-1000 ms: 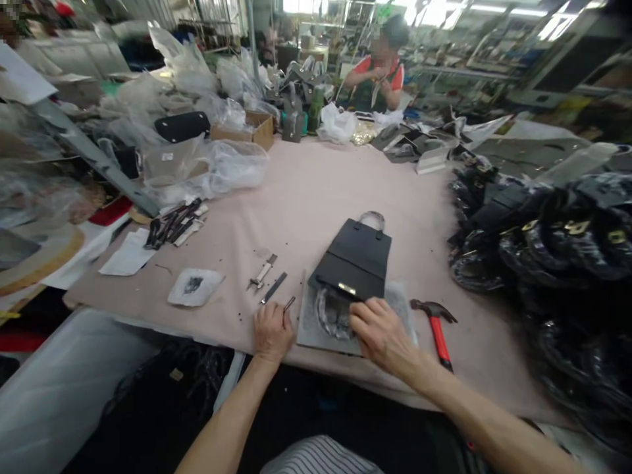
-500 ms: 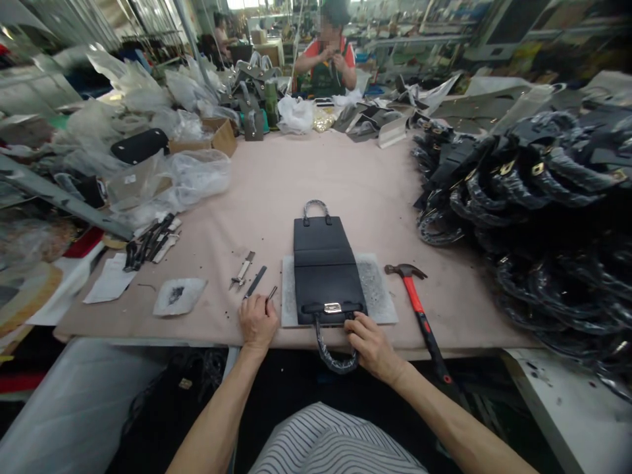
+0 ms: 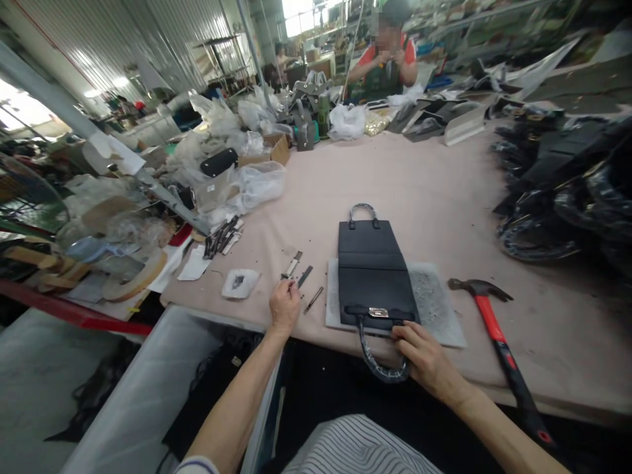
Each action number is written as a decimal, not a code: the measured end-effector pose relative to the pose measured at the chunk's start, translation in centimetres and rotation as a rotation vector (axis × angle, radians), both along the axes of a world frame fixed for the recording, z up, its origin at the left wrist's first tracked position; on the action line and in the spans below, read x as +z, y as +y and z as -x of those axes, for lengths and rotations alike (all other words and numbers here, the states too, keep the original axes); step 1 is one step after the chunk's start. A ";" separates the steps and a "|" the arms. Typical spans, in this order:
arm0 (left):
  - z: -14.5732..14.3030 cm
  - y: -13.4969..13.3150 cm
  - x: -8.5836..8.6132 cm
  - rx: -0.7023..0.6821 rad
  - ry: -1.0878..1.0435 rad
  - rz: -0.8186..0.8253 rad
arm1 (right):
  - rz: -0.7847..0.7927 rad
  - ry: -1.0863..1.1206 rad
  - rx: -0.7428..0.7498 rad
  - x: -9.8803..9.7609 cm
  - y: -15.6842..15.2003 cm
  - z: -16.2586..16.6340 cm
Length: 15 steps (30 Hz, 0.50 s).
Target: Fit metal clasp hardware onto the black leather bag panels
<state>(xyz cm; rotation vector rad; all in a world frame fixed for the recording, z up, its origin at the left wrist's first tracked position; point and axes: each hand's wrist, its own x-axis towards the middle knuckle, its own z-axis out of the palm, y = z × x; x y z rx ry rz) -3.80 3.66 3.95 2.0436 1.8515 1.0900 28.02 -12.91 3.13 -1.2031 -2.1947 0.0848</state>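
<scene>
So, the black bag (image 3: 372, 286) lies flat, top half on the tabletop (image 3: 316, 197), bottom over the pale slab (image 3: 439, 309). Right hand (image 3: 419, 349) has its fingers curled on the near edge by the near handle (image 3: 371, 363); I'd press lightly there so nothing skews. Left hand (image 3: 285, 306) is half-curled at the flat dark strip (image 3: 305, 276), can't tell if it's gripping anything.

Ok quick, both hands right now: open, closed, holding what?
Left hand: curled beside the dark strip; can't tell if holding anything.
Right hand: curled at the near edge of the black bag; grip unclear.
</scene>
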 end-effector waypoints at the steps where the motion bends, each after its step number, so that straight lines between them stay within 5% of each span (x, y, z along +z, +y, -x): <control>1: 0.6 1.0 0.7 0.040 0.035 0.028 | 0.005 0.005 -0.004 0.1 0.1 0.1; 6: 1.9 6.0 3.2 0.070 0.305 0.324 | 0.071 -0.009 -0.047 0.5 0.4 0.3; 15: 0.7 11.2 2.9 -0.051 0.391 0.611 | 0.107 -0.057 -0.087 0.6 0.1 0.7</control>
